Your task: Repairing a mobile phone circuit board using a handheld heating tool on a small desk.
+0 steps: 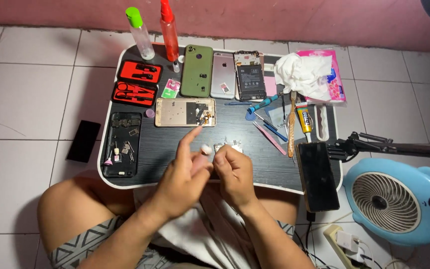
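Note:
My left hand (182, 174) and my right hand (235, 172) meet over the front edge of a small black lap table (175, 154). The left index finger points up. Between the fingertips of both hands sits a small pale part (206, 148); which hand grips it I cannot tell for sure. Small metal pieces (229, 147) lie on the table just beyond my right hand. A gold phone frame (185, 112) with an open cut-out lies a little farther back.
At the back stand a clear bottle with a green cap (139, 32), a red bottle (169, 31), a green phone case (197, 70), a pink phone (223, 74), an opened phone (250, 74). A red tool kit (138, 82), tweezers (269, 135), glue tube (304, 121), black phone (318, 175), blue fan (396, 199).

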